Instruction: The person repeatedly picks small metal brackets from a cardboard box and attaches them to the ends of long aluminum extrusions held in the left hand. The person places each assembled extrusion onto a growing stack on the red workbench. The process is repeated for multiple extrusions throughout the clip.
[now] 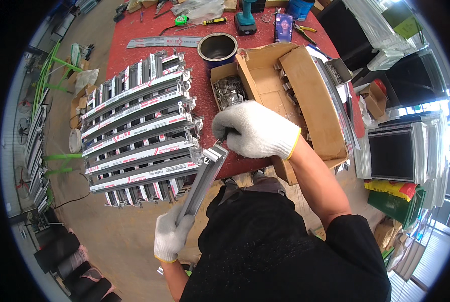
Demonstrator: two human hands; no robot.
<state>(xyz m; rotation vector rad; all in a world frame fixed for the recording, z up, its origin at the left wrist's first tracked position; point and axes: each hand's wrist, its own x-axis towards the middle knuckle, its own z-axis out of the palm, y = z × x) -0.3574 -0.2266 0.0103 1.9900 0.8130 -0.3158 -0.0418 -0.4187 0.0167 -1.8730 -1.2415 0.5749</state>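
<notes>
My left hand (173, 234), in a white knit glove, is wrapped round the lower part of a grey aluminium profile (203, 180). The profile slants up and away, its far end near the table's front edge. Just beyond that end, my gloved right hand (257, 130) is closed with its fingers curled; whatever it may hold is hidden. Beside the right hand stands a small cardboard box (228, 91) of small metal parts. To the left, a crisscross stack of aluminium profiles (134, 135) with white and red film lies on the table, metal fittings at their ends.
A large open cardboard box (313, 95) stands right of my right hand. Behind are a dark round pot (217, 48), a cordless drill (245, 22), a phone (284, 27), pliers (305, 34), a screwdriver (215, 21) and a tape measure (181, 20) on the red table (122, 55).
</notes>
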